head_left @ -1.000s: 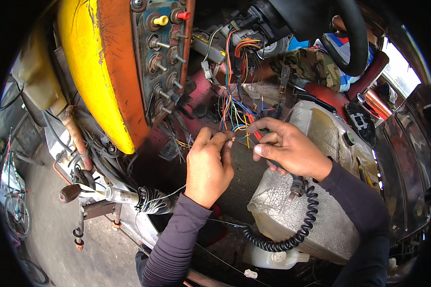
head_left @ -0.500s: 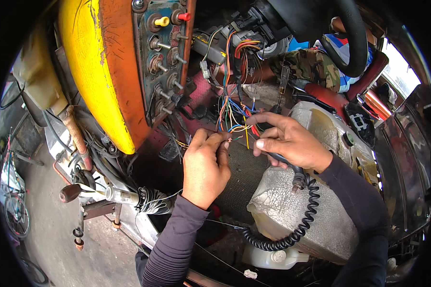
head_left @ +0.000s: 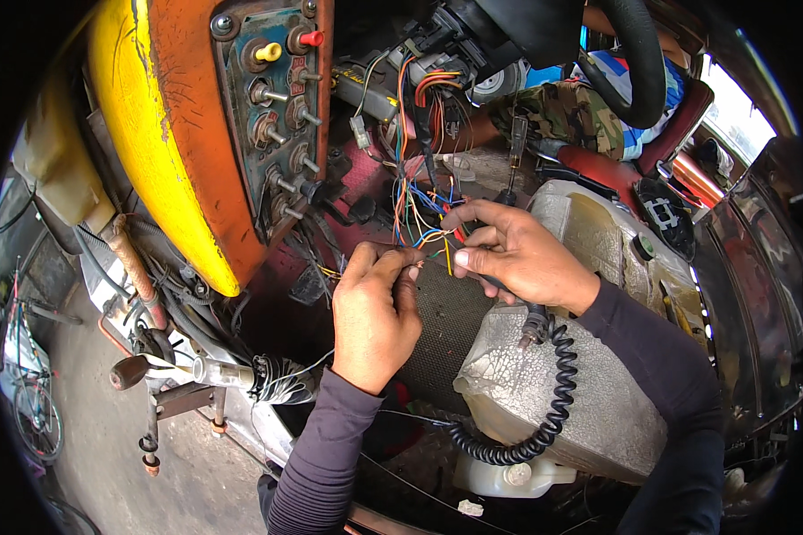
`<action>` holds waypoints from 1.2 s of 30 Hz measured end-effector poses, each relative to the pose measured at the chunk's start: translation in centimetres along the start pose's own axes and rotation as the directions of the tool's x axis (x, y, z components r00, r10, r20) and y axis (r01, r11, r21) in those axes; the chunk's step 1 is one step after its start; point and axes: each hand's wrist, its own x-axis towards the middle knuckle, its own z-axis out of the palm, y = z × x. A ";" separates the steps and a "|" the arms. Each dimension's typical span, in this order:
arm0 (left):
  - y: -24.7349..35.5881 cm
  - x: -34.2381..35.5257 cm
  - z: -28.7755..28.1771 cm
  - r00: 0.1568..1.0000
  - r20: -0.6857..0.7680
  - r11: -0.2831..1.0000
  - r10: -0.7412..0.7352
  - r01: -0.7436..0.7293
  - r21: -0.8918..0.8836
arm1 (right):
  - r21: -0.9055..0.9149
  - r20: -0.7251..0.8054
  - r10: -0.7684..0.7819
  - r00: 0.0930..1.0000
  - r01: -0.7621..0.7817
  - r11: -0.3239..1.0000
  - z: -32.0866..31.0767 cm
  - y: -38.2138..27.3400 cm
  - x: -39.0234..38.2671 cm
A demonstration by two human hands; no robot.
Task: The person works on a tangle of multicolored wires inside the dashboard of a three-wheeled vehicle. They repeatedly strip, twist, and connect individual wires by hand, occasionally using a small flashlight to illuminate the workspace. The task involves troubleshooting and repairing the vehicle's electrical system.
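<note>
Beneath the steering column hangs a bundle of loose coloured wires (head_left: 419,192), blue, orange, yellow, white and red. My left hand (head_left: 375,308) is closed at the bundle's lower left, thumb and forefinger pinching a thin wire with a bare copper end. Just right of the bundle, my right hand (head_left: 531,259) curls around a dark, slim hand tool whose kind I cannot make out; my palm and fingers hide most of it. A black coiled cord (head_left: 558,392) runs from this tool down over the cracked grey cover. My right forefinger and thumb reach close to the yellow and red wires.
An orange and yellow panel with toggle switches (head_left: 281,134) stands at left. The steering wheel (head_left: 647,71) is at upper right, near a seated person's camouflage-clad leg (head_left: 571,120). A cracked grey cover (head_left: 526,357) lies below my right arm, above a white plastic container (head_left: 500,477). Levers (head_left: 165,370) stand lower left.
The whole view has shifted slightly, so the panel and wires sit farther left. Both hands keep nearly the same grip and place at the wires.
</note>
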 end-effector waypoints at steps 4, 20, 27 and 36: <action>0.1 0.0 -0.1 1.000 0.003 1.000 0.005 -0.005 -0.001 | 0.013 -0.008 0.001 1.000 -0.001 1.000 0.1 0.2 0.0; -0.1 -0.3 -0.3 0.998 -0.019 0.998 -0.055 0.055 -0.015 | -0.713 0.010 -0.822 0.569 0.581 0.393 -1.6 -10.7 -1.7; -0.1 -0.1 -0.6 0.998 -0.029 0.998 -0.052 0.051 -0.026 | -0.824 -0.134 -0.793 0.594 0.378 0.422 -3.2 -12.3 0.1; -0.5 -0.3 -0.4 0.997 -0.034 0.997 -0.072 0.071 -0.021 | -0.499 0.136 -0.065 0.989 0.125 0.858 -1.5 -4.0 -2.7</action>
